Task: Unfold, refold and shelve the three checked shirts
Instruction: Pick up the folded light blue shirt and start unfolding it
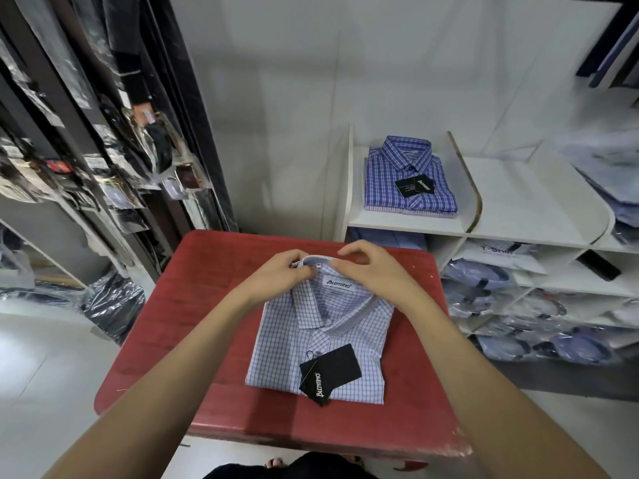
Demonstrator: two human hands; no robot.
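On the red table (221,357) a pale checked shirt (321,344) is laid flat and folded, its collar turned to the far edge and a black tag (328,373) resting on its front. The collar is held at both sides: the left hand (276,276) pinches the left part of the collar band, and the right hand (377,271) has its thumb and lower fingers on the right part, while its upper fingers are lifted free. The shirt body lies below the two hands, nearer to the person.

The step in hand seems to be the last tidying of the collar — the fold itself looks finished. On the white shelf (408,221) to the right, well apart from the table, a blue checked shirt (408,174) is already stacked on another folded one. For the next move, the pale shirt probably must be lifted evenly from beneath — otherwise the fold may open — and placed on that stack.
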